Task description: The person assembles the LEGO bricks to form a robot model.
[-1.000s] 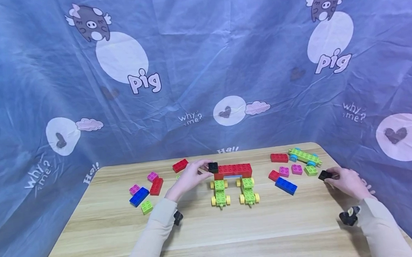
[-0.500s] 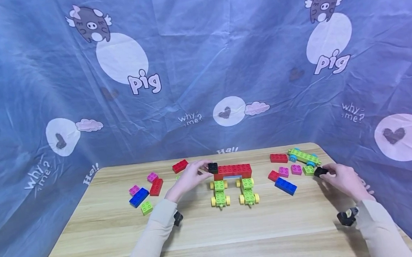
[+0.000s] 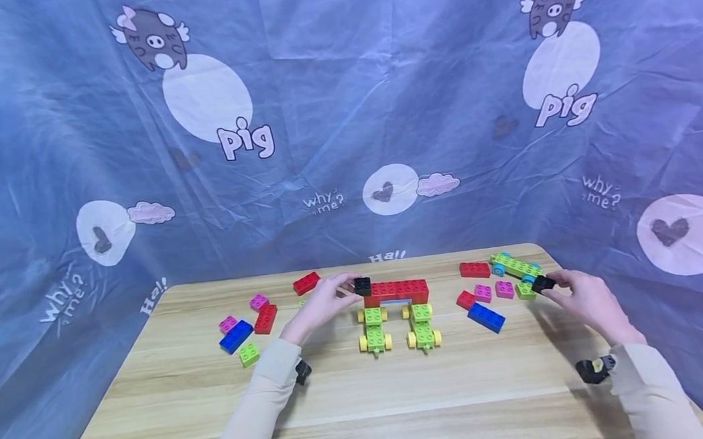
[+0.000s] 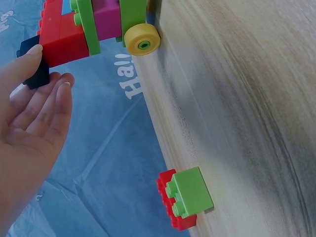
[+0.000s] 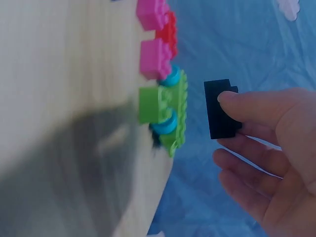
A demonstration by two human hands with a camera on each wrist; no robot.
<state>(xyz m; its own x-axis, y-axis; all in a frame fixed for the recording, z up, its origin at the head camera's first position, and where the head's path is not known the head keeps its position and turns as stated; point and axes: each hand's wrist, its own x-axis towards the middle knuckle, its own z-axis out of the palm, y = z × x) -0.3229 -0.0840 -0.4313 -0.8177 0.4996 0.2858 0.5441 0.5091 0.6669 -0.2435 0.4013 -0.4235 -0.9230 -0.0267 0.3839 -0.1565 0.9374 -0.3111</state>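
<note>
Left blue brick (image 3: 236, 337): lying on the wooden table (image 3: 399, 404), next to a left red brick (image 3: 265, 319) and near a left green brick (image 3: 249, 355).
Left hand (image 3: 329, 298): grasping the left black brick (image 3: 363, 286), thumb on one side; other fingers extended in the left wrist view.
Left black brick: raised above the table, up against the left end of the red beam (image 3: 399, 289); locked on or merely touching, cannot tell. Probably light, stiff and hard to break; best gripped by two opposite sides, studs left free.
Red beam: spanning above two green bases with yellow wheels (image 3: 374, 332). Likely rigid in itself, weaker at the joints, apt to roll on the wheels; best steadied low, at the bases.
Right blue brick (image 3: 486, 317): on the table, beside a small red brick (image 3: 466, 300).
Right green brick (image 3: 526, 291): just in front of the base with blue wheels (image 3: 514, 266).
Right black brick (image 3: 543, 284): held off the table, studs up. Presumably light and hard, perhaps slightly slick on the smooth sides; well placed for a side pinch.
Right hand (image 3: 589, 299): pinching that brick, thumb flat against a side, lower fingers bent and holding nothing.
</note>
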